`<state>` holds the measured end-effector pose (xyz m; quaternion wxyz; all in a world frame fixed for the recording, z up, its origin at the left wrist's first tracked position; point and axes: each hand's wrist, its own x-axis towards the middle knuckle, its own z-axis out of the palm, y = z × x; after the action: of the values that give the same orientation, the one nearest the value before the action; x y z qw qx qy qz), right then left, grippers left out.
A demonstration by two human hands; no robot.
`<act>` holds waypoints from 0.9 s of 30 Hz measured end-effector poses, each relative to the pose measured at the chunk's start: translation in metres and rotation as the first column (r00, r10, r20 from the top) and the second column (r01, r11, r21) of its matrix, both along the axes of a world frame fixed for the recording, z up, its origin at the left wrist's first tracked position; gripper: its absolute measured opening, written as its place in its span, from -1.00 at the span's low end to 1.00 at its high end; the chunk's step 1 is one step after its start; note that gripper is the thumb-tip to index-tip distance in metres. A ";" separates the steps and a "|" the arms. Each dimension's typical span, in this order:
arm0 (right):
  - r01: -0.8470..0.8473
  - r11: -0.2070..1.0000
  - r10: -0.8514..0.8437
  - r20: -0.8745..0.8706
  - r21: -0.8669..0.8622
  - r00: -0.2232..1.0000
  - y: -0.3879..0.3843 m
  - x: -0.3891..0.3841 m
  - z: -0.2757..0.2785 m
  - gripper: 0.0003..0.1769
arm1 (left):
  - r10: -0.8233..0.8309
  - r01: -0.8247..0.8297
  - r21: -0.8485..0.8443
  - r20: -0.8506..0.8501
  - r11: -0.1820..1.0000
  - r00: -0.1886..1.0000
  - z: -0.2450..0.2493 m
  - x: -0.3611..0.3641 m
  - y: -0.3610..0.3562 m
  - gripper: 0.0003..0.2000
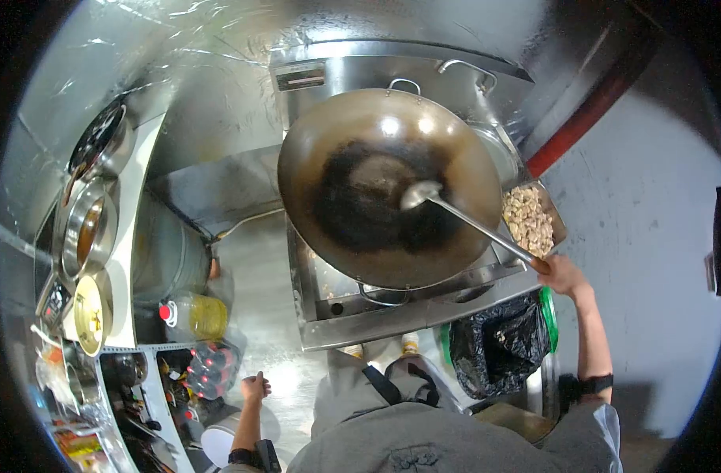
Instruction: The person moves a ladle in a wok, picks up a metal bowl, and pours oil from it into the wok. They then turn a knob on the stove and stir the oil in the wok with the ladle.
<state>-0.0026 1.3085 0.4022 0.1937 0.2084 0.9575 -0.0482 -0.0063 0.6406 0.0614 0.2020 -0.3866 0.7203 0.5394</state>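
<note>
Right hand [561,275] clamped on the ladle [478,225] in the wok [321,150], left hand [256,386] curled, well apart

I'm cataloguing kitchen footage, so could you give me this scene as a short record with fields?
Setting: cooking station seen from above
Right hand: holds the ladle by the end of its handle
Ladle position: scoop inside the wok; contact unclear
Wok: wide, on the metal stove, dark patch inside
Beside wok, right: tray of chopped pieces, kind unclear
Left hand: away from the wok, near red-capped bottles; nothing visible in it
Floor, right: bin with a black liner
</note>
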 end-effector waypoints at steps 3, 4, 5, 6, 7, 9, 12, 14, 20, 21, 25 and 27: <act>-0.034 0.999 0.033 0.033 0.032 0.999 0.002 0.016 0.023 -0.69 | -0.113 0.114 -0.034 0.007 0.993 0.994 -0.011 0.034 -0.005 -0.55; -0.119 0.989 0.116 0.030 0.093 0.993 0.007 0.020 0.025 -0.70 | -0.093 0.093 -0.028 -0.003 0.995 0.996 -0.017 0.047 0.000 -0.55; -0.120 0.987 0.121 0.001 0.109 0.993 0.015 0.021 0.017 -0.71 | -0.040 0.042 -0.064 0.035 0.997 0.999 -0.023 0.060 0.004 -0.50; -0.159 0.982 0.163 -0.038 0.102 0.986 0.007 0.015 0.019 -0.71 | 0.011 -0.004 -0.104 0.069 0.995 0.998 -0.025 0.066 0.010 -0.45; -0.187 0.977 0.193 -0.057 0.101 0.980 0.012 0.008 0.012 -0.71 | -0.014 0.042 -0.193 0.148 0.980 0.989 -0.018 0.073 0.022 -0.39; -0.255 0.966 0.258 -0.084 0.044 0.962 0.023 -0.015 -0.022 -0.69 | -0.015 0.044 -0.185 0.152 0.982 0.988 -0.006 0.083 0.044 -0.38; -0.291 0.956 0.286 -0.123 -0.030 0.950 0.017 -0.065 -0.058 -0.67 | -0.011 0.030 -0.125 0.143 0.992 0.990 0.003 0.102 0.063 -0.35; -0.342 0.939 0.331 -0.181 -0.034 0.926 0.015 -0.094 -0.080 -0.66 | -0.020 0.041 -0.199 0.107 0.979 0.994 0.011 0.112 0.077 -0.35; -0.023 0.923 0.031 0.014 -0.385 0.999 0.024 -0.087 -0.056 -0.71 | 0.116 -0.072 -0.263 0.155 0.962 0.981 0.006 0.161 0.085 -0.39; -0.030 0.869 0.037 0.005 -0.494 0.999 0.039 -0.075 -0.063 -0.77 | 0.179 -0.138 -0.263 0.140 0.955 0.974 0.009 0.167 0.087 -0.47; 0.070 0.851 0.004 0.140 -0.521 0.990 0.052 -0.029 -0.029 -0.82 | 0.191 -0.148 -0.310 0.110 0.939 0.975 -0.009 0.185 0.083 -0.55; 0.083 0.832 0.009 0.164 -0.548 0.986 0.064 -0.018 -0.030 -0.82 | 0.228 -0.184 -0.329 0.101 0.926 0.968 -0.003 0.182 0.082 -0.61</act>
<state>-0.0203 1.3728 0.3723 0.3206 0.1653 0.8797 -0.3098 0.1759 0.7229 0.0588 0.1285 -0.5239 0.7371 0.4071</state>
